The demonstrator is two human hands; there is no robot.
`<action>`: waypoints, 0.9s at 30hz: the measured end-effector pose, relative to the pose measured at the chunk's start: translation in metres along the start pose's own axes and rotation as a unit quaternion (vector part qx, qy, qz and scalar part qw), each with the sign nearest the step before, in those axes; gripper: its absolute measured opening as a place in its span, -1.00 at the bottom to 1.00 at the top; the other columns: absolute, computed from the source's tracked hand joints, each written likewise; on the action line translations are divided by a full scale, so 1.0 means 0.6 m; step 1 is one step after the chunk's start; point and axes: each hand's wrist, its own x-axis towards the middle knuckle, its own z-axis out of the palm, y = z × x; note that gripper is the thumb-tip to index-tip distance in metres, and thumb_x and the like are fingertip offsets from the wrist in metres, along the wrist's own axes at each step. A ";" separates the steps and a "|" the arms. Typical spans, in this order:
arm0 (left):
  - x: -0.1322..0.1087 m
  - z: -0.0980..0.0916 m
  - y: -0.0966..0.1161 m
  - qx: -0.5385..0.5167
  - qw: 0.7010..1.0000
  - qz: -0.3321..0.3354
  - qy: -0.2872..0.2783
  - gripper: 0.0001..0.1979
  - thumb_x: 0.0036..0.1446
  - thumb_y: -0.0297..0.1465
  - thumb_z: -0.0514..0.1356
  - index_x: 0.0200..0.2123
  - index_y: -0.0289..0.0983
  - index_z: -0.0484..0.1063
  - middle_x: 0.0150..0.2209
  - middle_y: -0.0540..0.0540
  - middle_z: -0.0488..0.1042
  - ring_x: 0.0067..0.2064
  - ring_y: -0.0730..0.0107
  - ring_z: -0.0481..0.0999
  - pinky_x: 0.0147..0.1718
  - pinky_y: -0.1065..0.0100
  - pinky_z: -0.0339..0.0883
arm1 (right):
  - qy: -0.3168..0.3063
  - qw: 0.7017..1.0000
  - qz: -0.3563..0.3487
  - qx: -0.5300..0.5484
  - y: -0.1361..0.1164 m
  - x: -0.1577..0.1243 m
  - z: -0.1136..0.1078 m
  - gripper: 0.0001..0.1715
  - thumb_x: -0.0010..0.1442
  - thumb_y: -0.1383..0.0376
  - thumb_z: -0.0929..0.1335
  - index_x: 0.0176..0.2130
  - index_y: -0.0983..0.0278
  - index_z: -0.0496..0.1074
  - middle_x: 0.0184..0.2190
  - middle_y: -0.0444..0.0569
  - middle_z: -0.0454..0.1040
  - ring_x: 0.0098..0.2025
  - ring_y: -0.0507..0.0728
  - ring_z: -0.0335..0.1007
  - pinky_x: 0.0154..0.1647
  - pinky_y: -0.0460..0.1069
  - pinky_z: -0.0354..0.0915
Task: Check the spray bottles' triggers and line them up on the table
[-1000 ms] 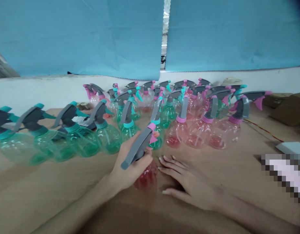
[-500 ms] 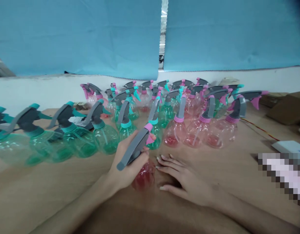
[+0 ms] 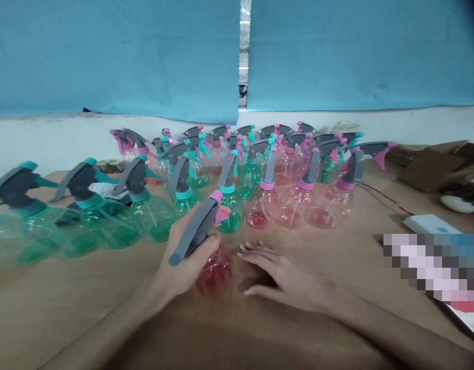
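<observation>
Near six o'clock, your left hand [image 3: 183,275] curls its fingers round the pink bottle [image 3: 216,273], apparently at the neck (it's partly hidden). At its three o'clock, your right hand [image 3: 278,275] rests, fingers loosely spread.

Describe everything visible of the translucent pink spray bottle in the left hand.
The round, translucent pink, plastic-looking spray bottle has a curved grey head, pink nozzle and trigger. It appears to stand upright on the brown wood-look table, its lower body darker red. The bare left hand wraps and hides its neck.
</observation>
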 end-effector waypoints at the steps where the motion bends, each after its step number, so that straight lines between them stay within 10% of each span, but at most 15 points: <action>1: -0.001 0.004 0.000 0.003 1.000 0.001 -0.012 -0.78 -0.05 -0.45 0.18 -0.27 -0.09 0.44 -0.42 0.03 0.46 -0.44 0.32 0.44 -0.45 0.31 0.37 | 0.003 1.000 0.010 0.006 -0.003 -0.005 -0.006 -0.30 0.20 -0.01 0.29 0.21 0.26 0.17 0.20 0.04 0.24 0.24 0.19 0.10 0.23 0.15 0.09; 14: -0.014 0.113 0.039 -0.067 0.995 -0.001 -0.069 -0.81 0.12 -0.35 0.17 -0.16 -0.14 0.32 -0.34 0.05 0.40 -0.34 0.41 0.42 -0.30 0.36 0.35 | 0.042 0.990 0.107 0.077 -0.039 -0.084 -0.063 -0.03 0.05 -0.11 0.36 0.27 0.17 -0.02 0.16 0.09 0.28 0.11 0.32 0.27 0.07 0.22 0.22; 27: 0.000 0.282 0.118 -0.110 0.985 0.050 -0.121 -0.59 0.07 -0.27 0.24 -0.04 -0.17 0.19 -0.21 -0.02 0.33 -0.29 0.39 0.43 -0.21 0.25 0.36 | 0.229 0.951 0.202 0.045 0.007 -0.164 -0.054 -0.05 0.03 -0.02 0.39 0.25 0.15 -0.06 0.08 0.14 0.28 0.05 0.36 0.26 -0.02 0.26 0.27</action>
